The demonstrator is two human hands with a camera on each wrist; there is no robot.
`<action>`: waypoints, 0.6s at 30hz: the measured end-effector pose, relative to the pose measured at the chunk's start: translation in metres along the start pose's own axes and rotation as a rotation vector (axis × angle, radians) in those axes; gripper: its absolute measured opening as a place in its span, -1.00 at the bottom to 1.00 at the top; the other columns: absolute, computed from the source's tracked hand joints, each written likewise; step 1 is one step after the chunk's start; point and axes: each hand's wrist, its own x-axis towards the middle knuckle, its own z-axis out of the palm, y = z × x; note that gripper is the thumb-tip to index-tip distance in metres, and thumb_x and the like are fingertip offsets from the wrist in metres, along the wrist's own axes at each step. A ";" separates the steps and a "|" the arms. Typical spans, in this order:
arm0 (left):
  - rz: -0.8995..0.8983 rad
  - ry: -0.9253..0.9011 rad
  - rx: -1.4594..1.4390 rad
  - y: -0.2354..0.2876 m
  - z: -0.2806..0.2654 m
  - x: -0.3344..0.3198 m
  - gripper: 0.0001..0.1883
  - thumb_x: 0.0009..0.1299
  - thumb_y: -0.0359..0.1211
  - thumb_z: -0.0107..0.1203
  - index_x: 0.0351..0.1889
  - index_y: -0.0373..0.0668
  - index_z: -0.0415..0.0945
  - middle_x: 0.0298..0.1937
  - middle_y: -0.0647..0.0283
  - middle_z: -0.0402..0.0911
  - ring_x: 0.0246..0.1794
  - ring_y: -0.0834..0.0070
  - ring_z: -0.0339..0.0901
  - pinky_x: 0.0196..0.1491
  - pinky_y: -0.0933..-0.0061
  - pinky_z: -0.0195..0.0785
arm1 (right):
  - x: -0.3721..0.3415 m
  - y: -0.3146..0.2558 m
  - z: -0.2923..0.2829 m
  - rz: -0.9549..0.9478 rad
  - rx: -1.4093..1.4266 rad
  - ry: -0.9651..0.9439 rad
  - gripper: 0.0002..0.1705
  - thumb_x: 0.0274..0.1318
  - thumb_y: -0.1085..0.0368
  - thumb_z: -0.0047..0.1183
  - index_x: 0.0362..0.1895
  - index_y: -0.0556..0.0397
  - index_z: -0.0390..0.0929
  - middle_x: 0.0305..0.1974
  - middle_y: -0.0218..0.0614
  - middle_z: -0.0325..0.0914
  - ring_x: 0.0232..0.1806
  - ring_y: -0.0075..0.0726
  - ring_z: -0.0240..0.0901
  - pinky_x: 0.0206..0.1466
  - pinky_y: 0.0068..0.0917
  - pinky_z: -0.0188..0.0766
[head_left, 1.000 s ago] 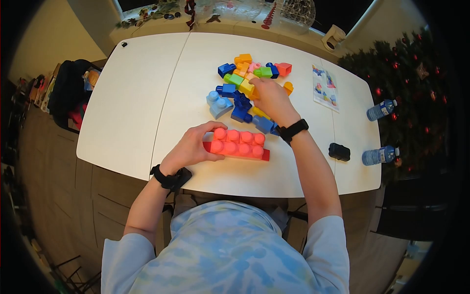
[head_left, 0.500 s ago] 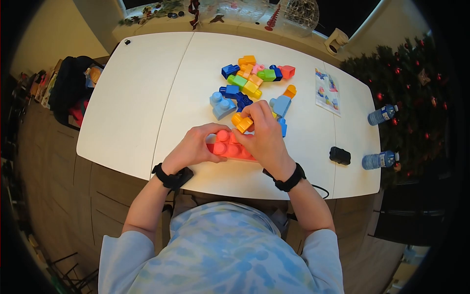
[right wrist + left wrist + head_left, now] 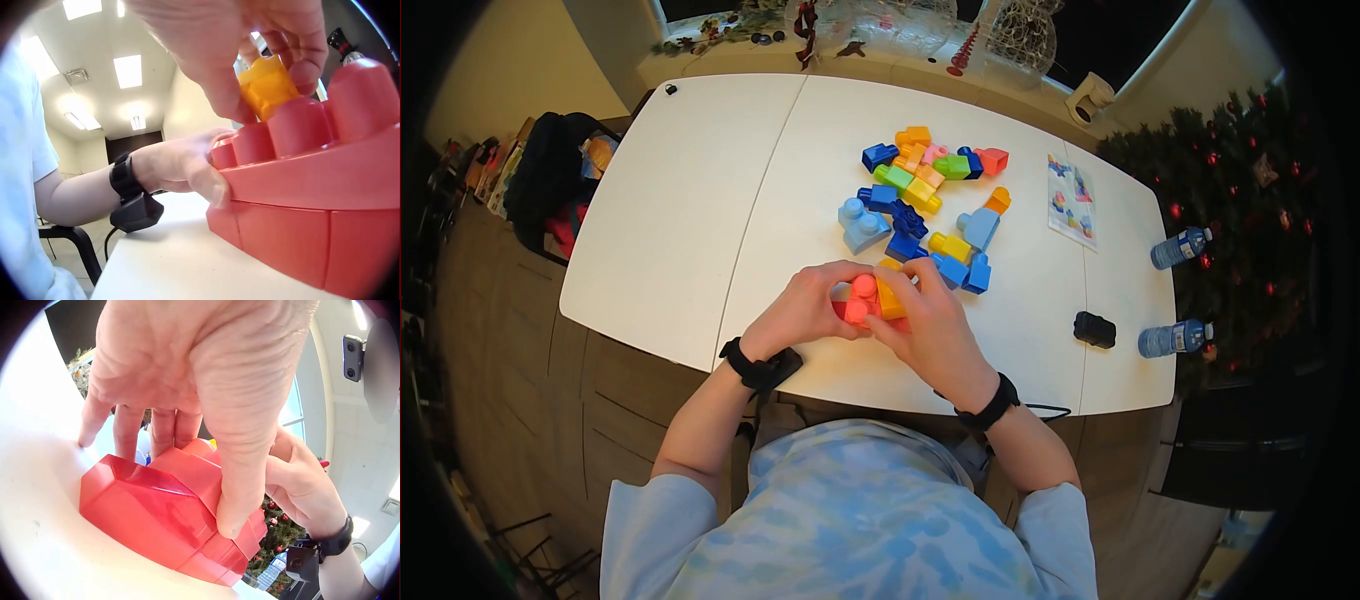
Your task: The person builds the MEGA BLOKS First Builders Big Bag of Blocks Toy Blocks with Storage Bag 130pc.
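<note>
A long coral-red toy building block [image 3: 863,302] with round studs sits on a darker red piece, close to the table's near side. My left hand [image 3: 802,308] grips its left end, thumb on the near side and fingers on the far side. The stacked red pieces [image 3: 150,512] fill the space below that hand in the left wrist view. Between thumb and fingers, my right hand [image 3: 940,335] pinches an orange-yellow block [image 3: 269,86]. It is right at the red studs, which partly hide its lower part in the right wrist view.
Beyond the hands lies a pile of coloured blocks, including a light-blue block [image 3: 863,230] and a yellow one [image 3: 950,247]. A picture sheet [image 3: 1072,200], a black case [image 3: 1094,330] and two water bottles [image 3: 1175,339] are on the right.
My right hand has come from the pile toward me with the orange-yellow block and lowered it onto the red block's studs. My left hand has kept its grip on the red block.
</note>
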 end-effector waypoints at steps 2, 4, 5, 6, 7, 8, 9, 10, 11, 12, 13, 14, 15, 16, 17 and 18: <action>0.018 0.008 0.018 0.001 -0.001 0.000 -0.26 -0.01 -0.43 0.59 0.21 -0.25 0.57 0.09 0.11 0.71 0.05 0.30 0.68 0.19 0.34 0.55 | -0.002 -0.008 -0.011 0.076 0.158 -0.067 -0.49 0.12 0.34 0.36 0.16 0.08 0.52 0.05 -0.07 0.38 0.04 0.08 0.51 0.03 -0.15 0.54; 0.016 -0.015 -0.016 0.003 -0.002 0.001 -0.27 0.00 -0.42 0.59 0.20 -0.24 0.58 0.10 0.12 0.71 0.06 0.28 0.68 0.20 0.33 0.54 | -0.005 -0.001 -0.017 0.127 0.176 -0.140 -0.49 0.10 0.36 0.37 0.16 0.07 0.54 0.06 -0.09 0.38 0.05 0.07 0.51 0.06 -0.15 0.53; 0.017 -0.014 -0.016 0.002 -0.001 0.001 -0.27 0.00 -0.42 0.59 0.20 -0.24 0.58 0.10 0.12 0.71 0.06 0.28 0.68 0.20 0.33 0.54 | -0.006 0.001 -0.018 0.180 0.196 -0.213 -0.49 0.09 0.38 0.37 0.15 0.06 0.56 0.07 -0.10 0.38 0.05 0.06 0.51 0.08 -0.16 0.53; 0.023 -0.005 -0.017 0.000 0.000 0.001 -0.29 -0.01 -0.36 0.59 0.17 -0.19 0.59 0.08 0.12 0.71 0.03 0.21 0.67 0.16 0.31 0.54 | -0.005 0.002 -0.019 0.180 0.195 -0.213 -0.49 0.09 0.38 0.37 0.15 0.06 0.56 0.07 -0.10 0.38 0.05 0.06 0.51 0.08 -0.16 0.53; 0.028 0.003 -0.018 0.000 0.000 0.001 -0.31 -0.01 -0.29 0.59 0.14 -0.14 0.60 0.06 0.13 0.71 0.01 0.13 0.67 0.12 0.28 0.54 | -0.003 0.003 -0.019 0.110 0.129 -0.174 -0.48 0.05 0.40 0.39 0.15 0.05 0.58 0.08 -0.10 0.40 0.07 0.07 0.51 0.11 -0.16 0.51; 0.029 0.003 -0.018 0.001 0.000 0.001 -0.31 -0.01 -0.29 0.59 0.14 -0.14 0.60 0.06 0.13 0.71 0.01 0.13 0.67 0.12 0.28 0.54 | -0.002 0.004 -0.020 0.041 0.064 -0.136 -0.47 0.02 0.42 0.40 0.14 0.03 0.59 0.09 -0.10 0.42 0.09 0.07 0.51 0.14 -0.17 0.49; 0.021 -0.003 0.004 0.003 -0.001 0.001 -0.29 -0.01 -0.34 0.60 0.17 -0.18 0.59 0.08 0.12 0.71 0.03 0.19 0.68 0.16 0.30 0.54 | -0.003 0.006 -0.017 0.041 0.063 -0.135 -0.47 0.02 0.42 0.40 0.14 0.03 0.59 0.09 -0.10 0.42 0.09 0.07 0.51 0.14 -0.17 0.49; 0.013 -0.008 0.025 0.005 -0.002 0.001 -0.28 0.00 -0.38 0.60 0.19 -0.23 0.58 0.09 0.11 0.71 0.05 0.25 0.68 0.19 0.32 0.53 | -0.004 0.010 -0.011 -0.012 0.049 -0.114 -0.42 0.00 0.42 0.41 0.17 0.01 0.58 0.09 -0.10 0.45 0.11 0.07 0.50 0.17 -0.16 0.47; 0.012 -0.007 0.025 0.004 -0.002 0.000 -0.28 0.00 -0.38 0.60 0.19 -0.23 0.58 0.09 0.11 0.71 0.05 0.25 0.68 0.19 0.32 0.53 | -0.004 0.012 -0.007 -0.066 0.035 -0.092 -0.38 -0.03 0.43 0.41 0.20 -0.02 0.58 0.09 -0.11 0.49 0.12 0.07 0.50 0.21 -0.15 0.45; 0.023 -0.004 0.029 0.003 -0.001 0.000 -0.28 0.00 -0.37 0.60 0.19 -0.23 0.58 0.09 0.10 0.71 0.04 0.23 0.68 0.19 0.32 0.53 | -0.004 0.014 -0.007 -0.067 0.036 -0.093 -0.38 -0.03 0.43 0.41 0.20 -0.02 0.58 0.09 -0.11 0.49 0.12 0.07 0.50 0.21 -0.15 0.45; 0.033 0.000 0.033 0.002 -0.001 0.000 -0.28 0.00 -0.37 0.60 0.19 -0.23 0.58 0.08 0.10 0.71 0.03 0.22 0.68 0.19 0.32 0.53 | -0.001 0.015 -0.008 -0.018 0.052 -0.134 -0.33 -0.03 0.42 0.43 0.24 -0.04 0.55 0.08 -0.11 0.52 0.14 0.05 0.50 0.23 -0.11 0.44; 0.032 0.001 0.034 0.002 -0.001 0.000 -0.28 0.00 -0.37 0.60 0.19 -0.23 0.58 0.08 0.10 0.71 0.03 0.22 0.68 0.19 0.32 0.53 | 0.001 0.015 -0.008 0.030 0.068 -0.174 -0.28 -0.04 0.41 0.44 0.29 -0.05 0.51 0.07 -0.12 0.55 0.16 0.04 0.49 0.26 -0.07 0.42; 0.014 -0.007 0.041 0.003 -0.002 -0.001 -0.28 0.00 -0.37 0.60 0.19 -0.23 0.58 0.07 0.10 0.71 0.03 0.22 0.69 0.19 0.31 0.53 | 0.002 0.015 -0.010 0.030 0.068 -0.174 -0.28 -0.04 0.41 0.44 0.29 -0.05 0.51 0.07 -0.12 0.55 0.16 0.04 0.49 0.26 -0.07 0.42; -0.003 -0.013 0.048 0.004 -0.002 0.000 -0.28 0.00 -0.38 0.59 0.19 -0.23 0.58 0.07 0.10 0.72 0.03 0.22 0.69 0.19 0.31 0.53 | 0.005 0.015 -0.013 0.018 0.046 -0.197 -0.20 -0.04 0.38 0.45 0.35 -0.04 0.44 0.06 -0.12 0.56 0.17 0.03 0.50 0.31 -0.02 0.39; -0.003 -0.012 0.047 0.004 -0.002 0.001 -0.28 0.00 -0.38 0.59 0.19 -0.23 0.58 0.07 0.10 0.72 0.03 0.22 0.69 0.19 0.31 0.53 | 0.006 0.015 -0.015 0.007 0.023 -0.221 -0.12 -0.05 0.35 0.47 0.41 -0.03 0.37 0.06 -0.11 0.58 0.18 0.03 0.51 0.35 0.03 0.37; 0.001 -0.005 0.058 0.004 -0.001 0.001 -0.28 -0.01 -0.37 0.60 0.19 -0.23 0.58 0.06 0.11 0.72 0.02 0.23 0.69 0.19 0.31 0.53 | 0.007 0.017 -0.015 0.008 0.022 -0.222 -0.12 -0.05 0.35 0.47 0.41 -0.03 0.37 0.06 -0.11 0.58 0.18 0.03 0.51 0.35 0.03 0.37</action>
